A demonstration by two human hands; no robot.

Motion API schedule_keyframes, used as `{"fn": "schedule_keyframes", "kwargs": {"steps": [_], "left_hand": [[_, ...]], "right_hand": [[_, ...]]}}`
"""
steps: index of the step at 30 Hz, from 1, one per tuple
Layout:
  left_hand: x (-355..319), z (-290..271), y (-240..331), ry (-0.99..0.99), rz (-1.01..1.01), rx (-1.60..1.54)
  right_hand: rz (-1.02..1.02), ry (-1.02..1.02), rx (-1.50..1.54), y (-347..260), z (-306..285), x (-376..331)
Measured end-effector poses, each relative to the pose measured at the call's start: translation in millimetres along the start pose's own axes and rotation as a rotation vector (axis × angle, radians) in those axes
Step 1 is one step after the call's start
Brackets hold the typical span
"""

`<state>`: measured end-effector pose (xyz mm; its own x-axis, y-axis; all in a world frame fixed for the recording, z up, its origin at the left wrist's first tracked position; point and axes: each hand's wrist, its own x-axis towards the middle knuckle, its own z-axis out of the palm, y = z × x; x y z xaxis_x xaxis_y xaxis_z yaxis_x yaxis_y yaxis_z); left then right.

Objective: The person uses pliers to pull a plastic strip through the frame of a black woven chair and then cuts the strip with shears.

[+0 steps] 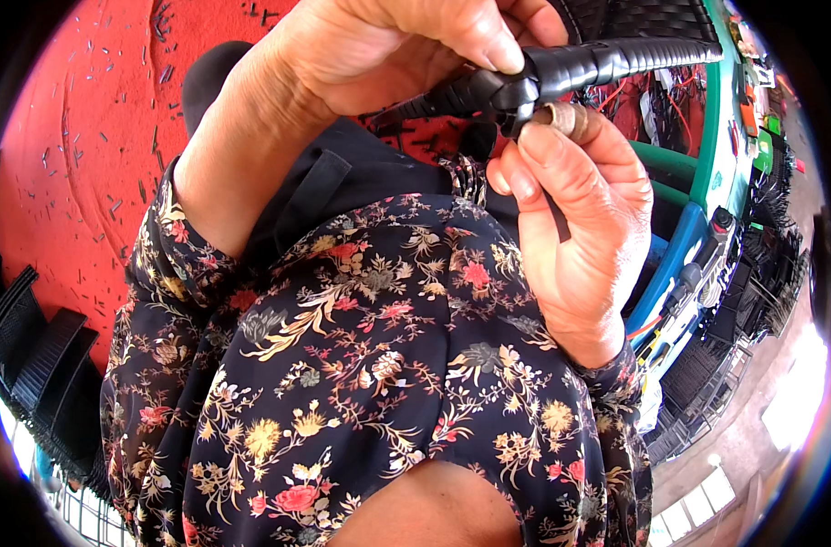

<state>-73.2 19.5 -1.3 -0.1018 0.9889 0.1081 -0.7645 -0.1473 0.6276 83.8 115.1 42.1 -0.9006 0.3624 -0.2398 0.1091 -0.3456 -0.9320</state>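
A black bar wrapped in flat plastic strip (616, 62) runs across the top, its coils overlapping along its length. My left hand (397, 50) is closed on it from above, the thumb pressing near a bulky knot-like crossing of strip (516, 94). Just below that crossing, my right hand (587, 187) pinches a short black strip end between thumb and fingertips. A tan wrap (569, 118) covers one of the right fingers. Part of a dark strip shows along the right palm. The left fingertips are partly hidden behind the bar.
Red floor covering (87, 173) on the left is scattered with small black scraps. A black woven panel (671, 16) is at the top right, beside a green and blue curved edge (707, 164) with tools (694, 273) along it. Black woven pieces (32, 337) stand at lower left.
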Motion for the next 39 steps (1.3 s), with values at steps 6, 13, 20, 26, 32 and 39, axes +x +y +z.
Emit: {"fn": "schedule_keyframes", "kwargs": {"steps": [6,13,20,26,32,39], "left_hand": [[0.4,-3.4,-2.6,-0.019,0.022,0.023],[-7.8,6.0,4.6,0.067,0.025,0.148],[-11.1,6.4,5.1,0.036,0.070,0.062],[-13.0,12.4,13.2,0.044,-0.007,0.026],[-14.3,9.5,3.6,0.031,0.127,0.000],[-23.3,18.4,-13.8,0.294,0.509,0.521]], "right_hand": [[-0.141,-0.013,-0.009,8.0,0.2,2.6],[-0.222,-0.032,-0.240,6.3,1.8,3.4],[-0.241,-0.035,-0.438,0.8,3.3,1.5],[-0.384,-0.021,-0.501,1.7,5.3,1.5],[-0.428,0.059,-0.588,1.6,11.1,4.1],[-0.450,0.075,-0.564,0.7,5.2,12.3]]}}
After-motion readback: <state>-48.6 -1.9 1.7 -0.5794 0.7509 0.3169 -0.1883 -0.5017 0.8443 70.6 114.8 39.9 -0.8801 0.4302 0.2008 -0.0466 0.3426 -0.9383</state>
